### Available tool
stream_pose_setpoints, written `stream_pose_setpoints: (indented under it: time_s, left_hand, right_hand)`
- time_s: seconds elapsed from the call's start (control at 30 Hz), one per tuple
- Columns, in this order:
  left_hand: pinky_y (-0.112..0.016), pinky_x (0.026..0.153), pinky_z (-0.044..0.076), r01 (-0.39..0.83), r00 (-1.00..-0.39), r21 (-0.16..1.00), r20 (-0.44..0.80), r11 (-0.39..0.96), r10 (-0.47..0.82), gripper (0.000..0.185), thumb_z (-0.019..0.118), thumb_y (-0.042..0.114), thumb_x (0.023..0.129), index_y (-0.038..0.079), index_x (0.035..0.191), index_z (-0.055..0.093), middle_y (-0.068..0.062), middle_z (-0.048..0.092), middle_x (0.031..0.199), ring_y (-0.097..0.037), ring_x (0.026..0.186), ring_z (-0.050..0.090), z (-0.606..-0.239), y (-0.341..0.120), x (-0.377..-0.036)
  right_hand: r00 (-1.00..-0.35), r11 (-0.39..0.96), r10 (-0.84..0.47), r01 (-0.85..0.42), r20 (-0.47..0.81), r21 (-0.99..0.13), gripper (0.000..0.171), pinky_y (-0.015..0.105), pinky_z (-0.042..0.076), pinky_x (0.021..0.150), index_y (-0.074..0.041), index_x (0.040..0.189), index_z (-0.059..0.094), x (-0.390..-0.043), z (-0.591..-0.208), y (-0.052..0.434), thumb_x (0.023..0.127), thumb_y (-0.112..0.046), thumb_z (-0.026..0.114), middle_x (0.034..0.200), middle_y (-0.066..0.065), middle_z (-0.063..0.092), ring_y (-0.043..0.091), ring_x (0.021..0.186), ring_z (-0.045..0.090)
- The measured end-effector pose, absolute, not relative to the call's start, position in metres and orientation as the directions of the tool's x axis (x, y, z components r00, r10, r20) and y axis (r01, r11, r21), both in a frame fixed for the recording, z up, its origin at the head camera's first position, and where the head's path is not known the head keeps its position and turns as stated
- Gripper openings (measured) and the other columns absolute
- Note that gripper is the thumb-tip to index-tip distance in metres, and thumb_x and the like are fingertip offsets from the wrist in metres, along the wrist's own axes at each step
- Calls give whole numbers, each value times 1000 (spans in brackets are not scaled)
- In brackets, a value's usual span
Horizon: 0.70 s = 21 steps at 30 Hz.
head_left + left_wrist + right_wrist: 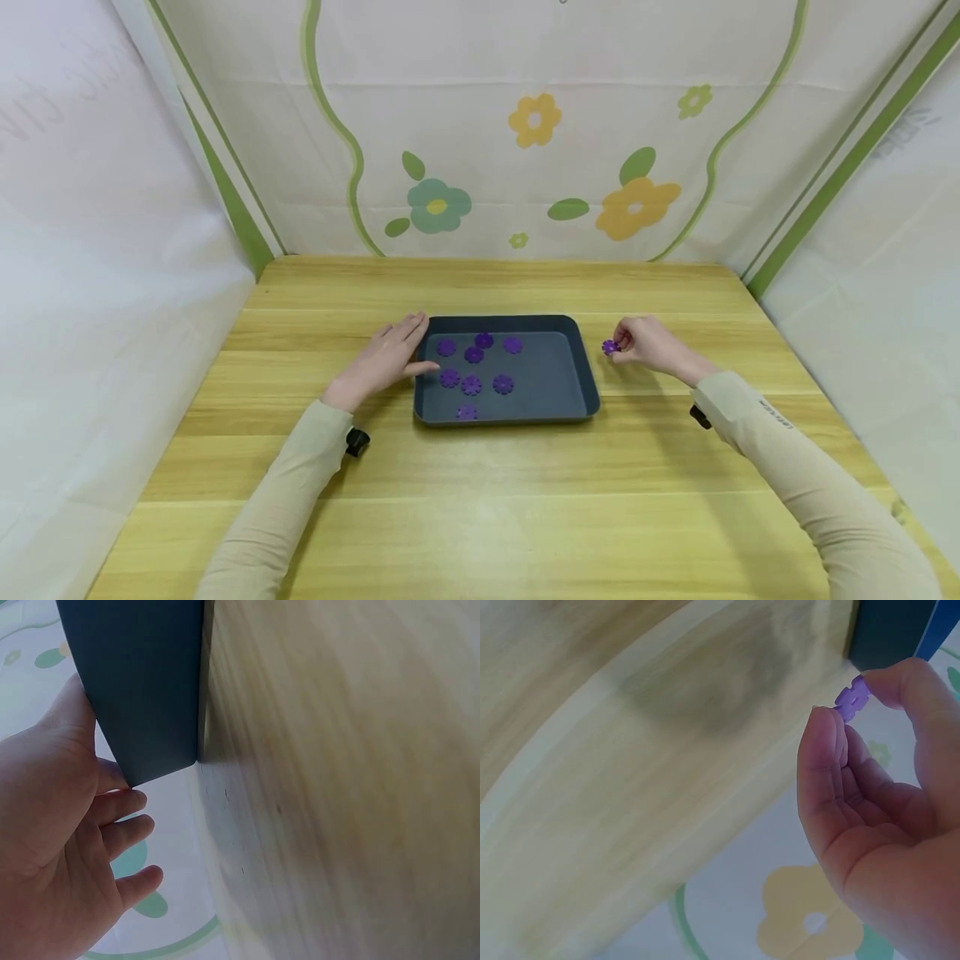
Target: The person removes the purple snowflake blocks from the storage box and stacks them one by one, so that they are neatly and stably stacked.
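Note:
A dark grey tray (581,367) lies in the middle of the wooden table, with several purple flower-shaped discs (471,385) inside its left half. My left hand (390,357) rests with straight fingers against the tray's left wall (142,690). To the right of the tray, my right hand (651,343) pinches one purple disc (610,347) between thumb and fingertips, just above the table. In the right wrist view that disc (850,697) shows at the fingertips, near a tray corner (889,630).
The wooden table (480,500) is enclosed by white cloth walls with flower prints at the back and plain ones at both sides. Both forearms wear beige sleeves.

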<state>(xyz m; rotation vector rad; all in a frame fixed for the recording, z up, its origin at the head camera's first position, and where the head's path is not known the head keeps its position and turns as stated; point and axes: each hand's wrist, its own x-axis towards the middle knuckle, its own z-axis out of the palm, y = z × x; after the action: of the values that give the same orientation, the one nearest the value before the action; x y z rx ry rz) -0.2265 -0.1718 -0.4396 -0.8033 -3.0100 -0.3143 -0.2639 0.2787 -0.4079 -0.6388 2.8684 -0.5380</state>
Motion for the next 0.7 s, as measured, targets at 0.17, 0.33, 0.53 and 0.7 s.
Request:
stream_pose_setpoints:
  time_s: [0.17,0.33,0.53,0.7]
  left_hand:
    - [-57,121,29,490,-871,206,66,847,488,89,61,53,93,-1,155,28,-20,28,162,-36,151,28,-439,-171,-225]
    - [-57,121,28,482,-874,209,48,851,483,89,60,54,94,-1,156,26,-19,26,163,-35,151,27,-439,-171,-225]
    - [-56,121,29,489,-871,202,61,848,488,89,59,54,94,-1,155,27,-19,28,162,-35,151,28,-438,-171,-225]
    - [-56,122,28,487,-872,203,53,849,487,88,59,54,94,-1,156,27,-19,27,162,-35,151,28,-438,-171,-225]
  right_hand:
    - [-905,860,-414,-354,-98,-368,25,38,59,75,7,95,65,-266,-414,286,80,-9,77,86,16,69,20,76,64]
    - [-911,871,-397,-336,-110,-359,25,38,59,74,7,96,65,-268,-420,292,81,-10,77,86,16,69,20,76,64]
    - [-912,868,-401,-349,-85,-353,24,33,56,68,6,92,66,-270,-428,299,80,-11,77,83,14,70,18,73,63]
    - [-910,866,-406,-352,-86,-355,23,35,57,69,7,93,66,-270,-432,302,80,-10,75,84,16,70,19,74,64]
